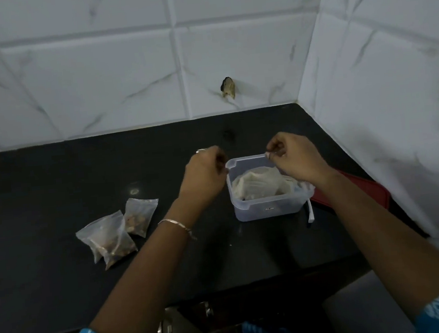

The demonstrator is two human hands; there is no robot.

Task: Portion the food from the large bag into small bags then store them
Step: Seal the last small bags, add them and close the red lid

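Observation:
A clear plastic box (pixel 268 211) stands on the black counter (pixel 54 187), right of centre. Inside it lies the large crumpled whitish bag (pixel 257 184). My left hand (pixel 206 167) hovers at the box's far left corner with its fingers curled closed; I see nothing in them. Over the far right rim, my right hand (pixel 294 156) pinches a small pale scrap (pixel 269 155) between thumb and fingers. Small clear bags (pixel 110 237) filled with brownish food lie together on the counter to the left, one of them (pixel 140 217) nearest the box.
A red lid (pixel 365 188) lies right of the box, partly under my right forearm. A white strip (pixel 310 212) hangs by the box's right side. Tiled walls meet in a corner behind and to the right. The counter's front edge runs below my forearms.

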